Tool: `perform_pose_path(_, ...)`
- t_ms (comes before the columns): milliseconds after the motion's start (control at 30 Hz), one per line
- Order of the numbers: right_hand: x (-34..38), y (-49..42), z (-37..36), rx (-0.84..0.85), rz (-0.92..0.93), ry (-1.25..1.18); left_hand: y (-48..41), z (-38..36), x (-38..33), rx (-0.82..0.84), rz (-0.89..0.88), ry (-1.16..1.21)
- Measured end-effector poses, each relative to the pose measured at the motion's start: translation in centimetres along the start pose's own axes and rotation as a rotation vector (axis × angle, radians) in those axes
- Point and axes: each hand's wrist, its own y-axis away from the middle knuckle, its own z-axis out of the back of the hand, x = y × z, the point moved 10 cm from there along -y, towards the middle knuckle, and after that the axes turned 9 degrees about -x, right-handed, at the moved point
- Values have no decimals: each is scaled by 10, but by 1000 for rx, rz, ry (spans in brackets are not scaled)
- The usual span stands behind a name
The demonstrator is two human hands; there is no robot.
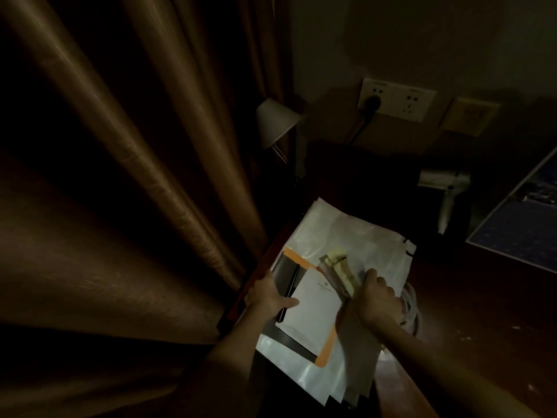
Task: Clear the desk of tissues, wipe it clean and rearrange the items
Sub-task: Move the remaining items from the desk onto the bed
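Observation:
A dark tray with an orange border point(327, 348) lies on white plastic bags point(355, 236) at the desk's left end. On the tray sit a white notepad point(313, 309) and a black pen point(291, 289). My left hand point(266, 292) holds the tray's left edge, thumb lying across the pen onto the notepad. My right hand point(376, 300) is curled over the right side of the stack, beside pale yellow folded packets point(337, 267). White cord loops point(411, 309) show just right of that hand.
The dark wooden desk point(470, 297) stretches right, with small pale specks near its front. A white hair dryer point(446, 188) and a framed dark picture point(524, 218) lie at the back right. A lamp point(274, 122), wall sockets point(398, 99) and curtains point(135, 176) stand behind and left.

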Motion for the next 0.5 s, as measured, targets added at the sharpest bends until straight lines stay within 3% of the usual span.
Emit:
perform_pose_path(267,-1,-2,-10,19,19,-28,-1,-8,8,108,6,386)
perform_pose_path(500,-1,-4,-8,9,14,-19,-1,-12,12,115,4,505)
